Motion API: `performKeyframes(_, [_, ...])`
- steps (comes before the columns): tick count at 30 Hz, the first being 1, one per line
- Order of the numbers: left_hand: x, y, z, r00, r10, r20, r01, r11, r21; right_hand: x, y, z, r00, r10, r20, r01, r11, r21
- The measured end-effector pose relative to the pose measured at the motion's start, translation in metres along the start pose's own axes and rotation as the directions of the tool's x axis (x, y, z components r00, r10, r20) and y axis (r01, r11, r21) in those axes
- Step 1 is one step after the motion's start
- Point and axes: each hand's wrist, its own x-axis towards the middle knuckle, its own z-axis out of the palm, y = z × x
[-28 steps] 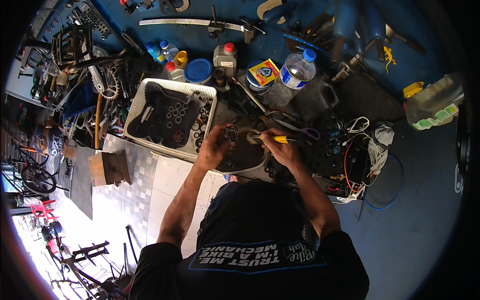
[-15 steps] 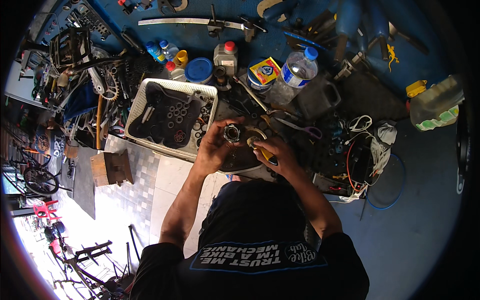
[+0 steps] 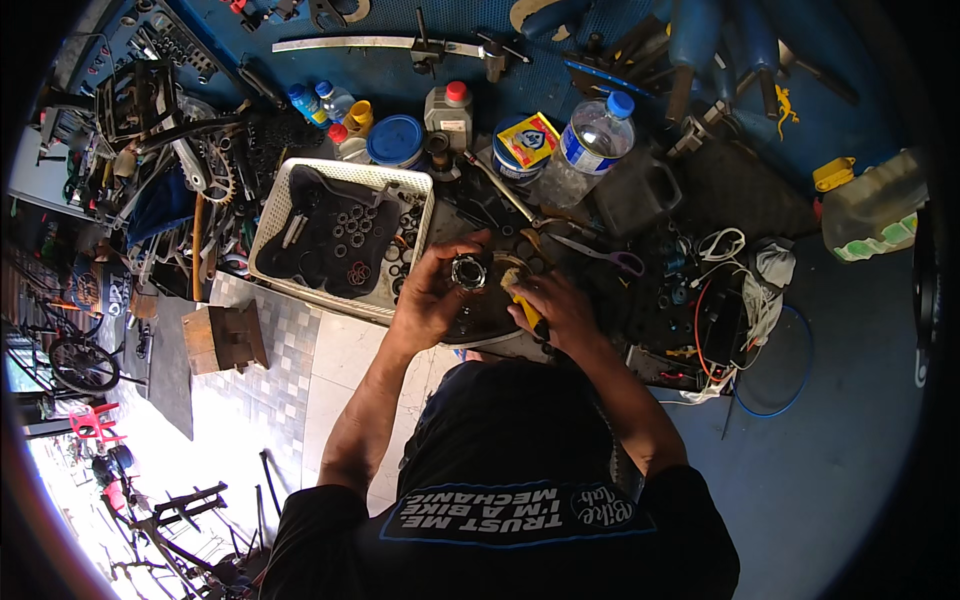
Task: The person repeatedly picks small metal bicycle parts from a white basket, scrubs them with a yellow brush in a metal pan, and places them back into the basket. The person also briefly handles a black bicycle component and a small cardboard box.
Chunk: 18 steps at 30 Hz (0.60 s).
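Note:
Between the thumb and fingers of my left hand [image 3: 428,300] is a round metal bicycle part [image 3: 481,281], ring-shaped with a notched rim. Its open face is turned up, and its exact kind is hard to make out. My right hand [image 3: 558,305] is closed on a yellow-handled brush [image 3: 529,314]. The brush's pale bristle head points toward the metal part, a short gap away from it. Both hands are over a dark, greasy work area at the bench's near edge.
Left of my hands, a cream plastic basket [image 3: 262,238] holds bearing rings and small parts on dark cloth. Behind are a blue-lidded tub [image 3: 396,140], a grey bottle [image 3: 449,112] and a large clear bottle [image 3: 585,150]. Scissors [image 3: 627,264] and tangled white cables [image 3: 757,300] lie right.
The brush has moved slightly away from the metal part and its handle has swung steeper. My left hand has shifted the part slightly right and tilted it.

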Motion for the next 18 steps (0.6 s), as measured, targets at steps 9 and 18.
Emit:
performKeyframes(9, [-0.005, -0.040, -0.020, 0.876, -0.466, -0.127, 0.387, 0.834, -0.394, 0.008, 0.021, 0.011, 0.916, 0.391, 0.093, -0.396, 0.835, 0.383])
performKeyframes(18, [-0.009, -0.058, -0.019, 0.876, -0.437, -0.204, 0.434, 0.899, -0.063, 0.057, -0.033, -0.026, 0.950, 0.292, 0.113, -0.289, 0.676, 0.678])
